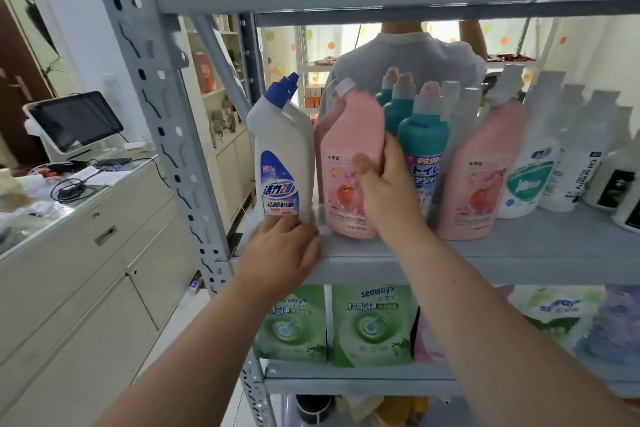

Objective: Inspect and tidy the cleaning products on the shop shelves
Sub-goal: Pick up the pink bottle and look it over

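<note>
From the head view, the right hand [384,180] gripped the pink bottle [349,163], thumb on its label and fingers curled round its side. The bottle stood upright near the front of the shelf [519,246]. Left of the pink bottle, the left hand [280,250] lay at the foot of the white bottle [282,156]; I could not tell whether it gripped. Teal bottles [422,139] stood just right of the pink bottle, labels forward. The task looked midway: the bottles far right seemed loosely ranked, and the pouches [370,322] below probably still awaited checking.
</note>
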A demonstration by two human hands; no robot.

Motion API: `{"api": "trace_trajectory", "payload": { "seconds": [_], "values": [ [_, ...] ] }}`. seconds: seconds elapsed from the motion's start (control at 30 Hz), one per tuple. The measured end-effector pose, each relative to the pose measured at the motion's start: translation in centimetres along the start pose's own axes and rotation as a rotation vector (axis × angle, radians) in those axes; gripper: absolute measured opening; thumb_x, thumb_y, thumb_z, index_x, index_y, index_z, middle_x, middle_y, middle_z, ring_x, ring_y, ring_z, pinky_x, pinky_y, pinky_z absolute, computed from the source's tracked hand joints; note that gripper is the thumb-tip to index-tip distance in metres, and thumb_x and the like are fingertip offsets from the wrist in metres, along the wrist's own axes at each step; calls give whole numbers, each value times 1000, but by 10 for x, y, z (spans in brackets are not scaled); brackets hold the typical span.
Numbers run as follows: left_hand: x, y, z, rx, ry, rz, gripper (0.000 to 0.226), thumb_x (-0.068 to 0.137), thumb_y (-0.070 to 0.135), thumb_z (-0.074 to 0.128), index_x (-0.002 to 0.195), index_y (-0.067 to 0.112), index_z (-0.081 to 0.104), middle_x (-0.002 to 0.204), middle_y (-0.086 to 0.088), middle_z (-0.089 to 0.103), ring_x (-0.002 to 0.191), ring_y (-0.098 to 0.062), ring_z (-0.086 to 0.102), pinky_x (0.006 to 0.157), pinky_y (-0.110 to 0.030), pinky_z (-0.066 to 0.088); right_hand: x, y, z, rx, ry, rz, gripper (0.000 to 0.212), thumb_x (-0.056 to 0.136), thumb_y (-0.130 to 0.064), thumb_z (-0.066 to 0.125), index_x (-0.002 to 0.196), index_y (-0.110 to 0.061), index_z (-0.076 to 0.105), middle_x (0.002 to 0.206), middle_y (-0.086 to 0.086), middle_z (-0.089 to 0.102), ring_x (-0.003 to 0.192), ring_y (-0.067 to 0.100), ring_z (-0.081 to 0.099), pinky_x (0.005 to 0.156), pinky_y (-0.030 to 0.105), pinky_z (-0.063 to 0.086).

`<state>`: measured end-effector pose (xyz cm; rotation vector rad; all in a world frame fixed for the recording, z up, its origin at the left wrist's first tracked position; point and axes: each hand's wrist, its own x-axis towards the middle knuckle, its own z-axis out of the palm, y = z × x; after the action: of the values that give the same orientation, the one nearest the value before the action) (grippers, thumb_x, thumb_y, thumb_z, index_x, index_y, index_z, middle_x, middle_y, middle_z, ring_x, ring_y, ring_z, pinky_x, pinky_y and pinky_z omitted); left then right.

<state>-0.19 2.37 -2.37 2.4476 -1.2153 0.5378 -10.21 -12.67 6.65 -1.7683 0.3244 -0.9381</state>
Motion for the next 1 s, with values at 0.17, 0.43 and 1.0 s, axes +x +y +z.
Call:
{"api": "trace_trajectory", "payload": {
  "seconds": [0.17,0.43,1.0],
  "values": [
    [-1,-3,13,-12,99,-29,35,92,49,44,105,34,73,105,13,67,101,-18,58,78,-32,49,14,16,7,-51,-40,2,39,107,-31,50,144,-36,38,116,-23,51,109,1,52,84,13,41],
    [-2,-6,19,-6,179,-12,33,90,47,47,102,31,74,101,12,68,99,-16,58,72,-29,48,21,27,16,-364,76,-132,71,103,-26,57,161,-24,16,158,3,31,146,20,32,119,34,25],
    [-3,-9,24,-7,204,-14,31,88,44,49,101,30,73,100,11,67,96,-18,58,64,-28,47,49,-36,18,-1328,-146,-309,65,88,-7,64,143,-27,34,155,17,14,128,41,45,90,48,55]
  ]
}}
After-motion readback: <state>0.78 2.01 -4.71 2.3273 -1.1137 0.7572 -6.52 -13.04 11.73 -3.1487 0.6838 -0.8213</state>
